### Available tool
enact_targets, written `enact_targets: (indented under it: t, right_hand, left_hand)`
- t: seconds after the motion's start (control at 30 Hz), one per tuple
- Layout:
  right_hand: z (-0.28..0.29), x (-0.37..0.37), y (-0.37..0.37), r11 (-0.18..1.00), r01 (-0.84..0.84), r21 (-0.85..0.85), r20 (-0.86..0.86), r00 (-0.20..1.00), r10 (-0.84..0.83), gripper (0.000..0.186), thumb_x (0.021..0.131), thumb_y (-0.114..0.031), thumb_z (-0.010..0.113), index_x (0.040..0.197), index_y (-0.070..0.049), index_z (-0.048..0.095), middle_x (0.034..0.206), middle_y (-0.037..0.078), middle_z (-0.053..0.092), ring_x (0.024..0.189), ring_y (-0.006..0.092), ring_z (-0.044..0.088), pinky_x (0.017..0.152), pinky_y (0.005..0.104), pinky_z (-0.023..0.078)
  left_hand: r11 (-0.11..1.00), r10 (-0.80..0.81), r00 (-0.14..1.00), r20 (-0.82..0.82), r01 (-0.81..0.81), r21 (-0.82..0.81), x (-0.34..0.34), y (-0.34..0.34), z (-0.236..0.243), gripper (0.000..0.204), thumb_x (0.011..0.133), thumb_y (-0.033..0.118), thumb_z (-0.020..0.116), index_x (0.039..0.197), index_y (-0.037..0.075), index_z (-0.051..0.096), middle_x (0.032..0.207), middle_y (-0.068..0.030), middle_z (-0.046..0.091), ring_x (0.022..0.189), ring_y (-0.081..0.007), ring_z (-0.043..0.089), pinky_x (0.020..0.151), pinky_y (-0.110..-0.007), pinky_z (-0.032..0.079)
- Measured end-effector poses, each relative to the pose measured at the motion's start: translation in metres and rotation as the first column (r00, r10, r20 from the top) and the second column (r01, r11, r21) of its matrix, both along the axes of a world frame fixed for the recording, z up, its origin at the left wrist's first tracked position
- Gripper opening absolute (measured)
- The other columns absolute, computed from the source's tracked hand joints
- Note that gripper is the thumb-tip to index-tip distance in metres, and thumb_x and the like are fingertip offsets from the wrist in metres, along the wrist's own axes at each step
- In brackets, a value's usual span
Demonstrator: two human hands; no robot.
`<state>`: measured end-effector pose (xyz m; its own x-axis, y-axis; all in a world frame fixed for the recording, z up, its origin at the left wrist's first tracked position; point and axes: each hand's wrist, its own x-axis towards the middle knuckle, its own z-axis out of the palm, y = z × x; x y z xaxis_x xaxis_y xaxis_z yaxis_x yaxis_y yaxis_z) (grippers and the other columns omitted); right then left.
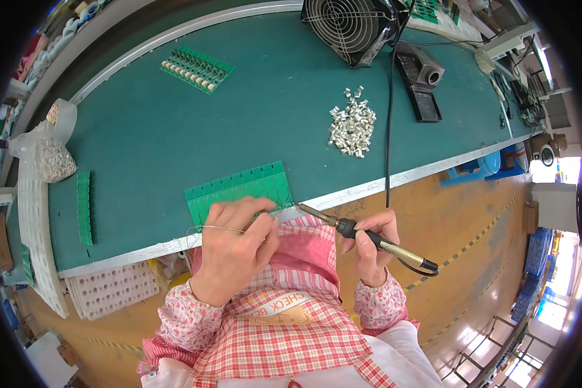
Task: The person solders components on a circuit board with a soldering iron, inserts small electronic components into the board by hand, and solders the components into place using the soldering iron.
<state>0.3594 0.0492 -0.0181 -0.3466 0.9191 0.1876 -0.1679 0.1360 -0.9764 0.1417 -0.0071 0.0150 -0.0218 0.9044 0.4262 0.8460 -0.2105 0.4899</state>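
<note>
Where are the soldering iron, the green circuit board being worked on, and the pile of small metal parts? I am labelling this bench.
soldering iron (375, 240): head view, on its dark handle.
green circuit board (239, 187): head view, on its upper face.
pile of small metal parts (352, 126): head view, mid-heap.

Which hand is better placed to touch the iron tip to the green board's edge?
Right. The right hand holds the soldering iron, whose tip is at the green board; the left hand pinches solder wire.

Green bench (174, 129) — circuit boards (197, 68), metal parts (352, 123), fan (349, 26).
</note>
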Motion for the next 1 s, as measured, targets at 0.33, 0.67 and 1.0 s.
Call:
enact_targets:
  t: [0.33, 0.67, 1.0]
  right_hand:
    - [-0.0013, -0.0007, 0.0051, 0.999, -0.033, -0.016, 0.016, 0.999, 0.034, 0.018, 0.088, -0.009, 0.058, 0.097, 0.000, 0.045, 0.072, 0.013, 0.061, 0.057, 0.0132, 0.059, 0.050, 0.0250, 0.048]
    - [0.0004, 0.0009, 0.0043, 0.998, -0.054, 0.040, 0.066, 0.997, 0.051, 0.017, 0.087, -0.006, 0.057, 0.097, 0.001, 0.046, 0.072, 0.013, 0.061, 0.058, 0.0131, 0.061, 0.050, 0.0247, 0.049]
    - [0.0010, -0.0004, 0.0013, 0.989, 0.139, 0.057, -0.016, 0.990, -0.139, 0.018, 0.087, -0.010, 0.057, 0.095, 0.001, 0.046, 0.075, 0.010, 0.057, 0.055, 0.0113, 0.057, 0.051, 0.0250, 0.049]
  left_hand:
    - [1.000, 0.010, 1.000, -0.022, -0.010, -0.016, 0.0017, 0.0008, -0.0011, 0.014, 0.070, 0.004, 0.068, 0.071, 0.007, 0.055, 0.094, -0.0039, 0.064, 0.083, -0.0220, 0.062, 0.071, -0.035, 0.041]
    - [1.000, 0.013, 1.000, -0.026, -0.014, -0.012, 0.0026, 0.0016, -0.0027, 0.016, 0.070, 0.002, 0.068, 0.069, 0.006, 0.052, 0.094, -0.0035, 0.064, 0.083, -0.0218, 0.061, 0.071, -0.036, 0.041]
    - [1.000, -0.018, 0.998, 0.061, 0.018, 0.006, -0.0059, -0.0004, -0.0046, 0.014, 0.070, 0.001, 0.066, 0.070, 0.005, 0.053, 0.093, -0.0050, 0.065, 0.078, -0.0227, 0.062, 0.069, -0.036, 0.042]
